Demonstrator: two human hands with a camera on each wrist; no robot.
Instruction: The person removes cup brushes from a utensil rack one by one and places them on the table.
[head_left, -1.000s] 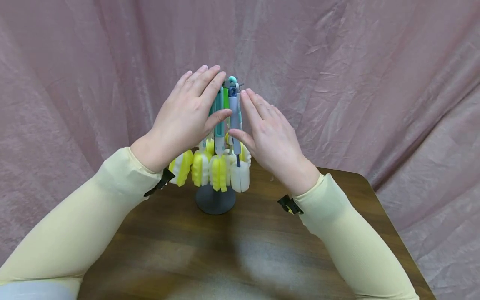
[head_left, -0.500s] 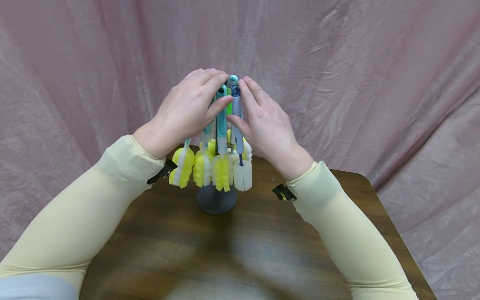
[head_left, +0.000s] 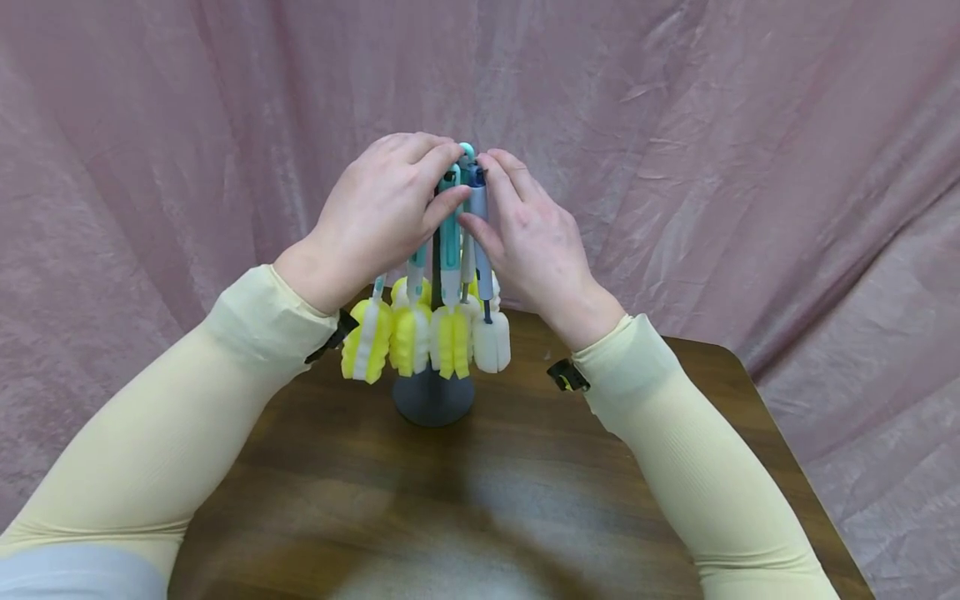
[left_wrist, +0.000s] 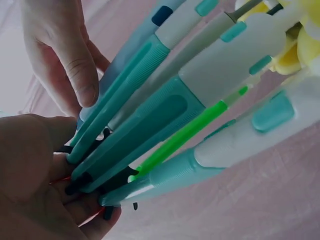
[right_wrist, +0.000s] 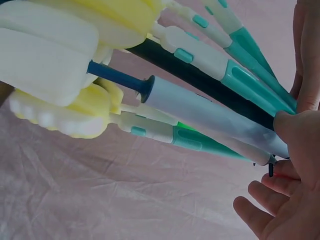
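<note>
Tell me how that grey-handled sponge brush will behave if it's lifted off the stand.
The grey-handled brush hangs freely, so it would likely swing. Its white sponge head looks soft and light, probably squashy. The plastic handle looks smooth and stiff, perhaps slightly slippery where the right hand pinches it.

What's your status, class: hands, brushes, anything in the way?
Left hand pinches teal brush handle. Right hand pinches grey-blue brush handle. Both hang on stand; neighbouring brushes crowd close.

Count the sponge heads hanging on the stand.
5 visible: four in a front row, yellow-white and white; one behind. More may be hidden.
</note>
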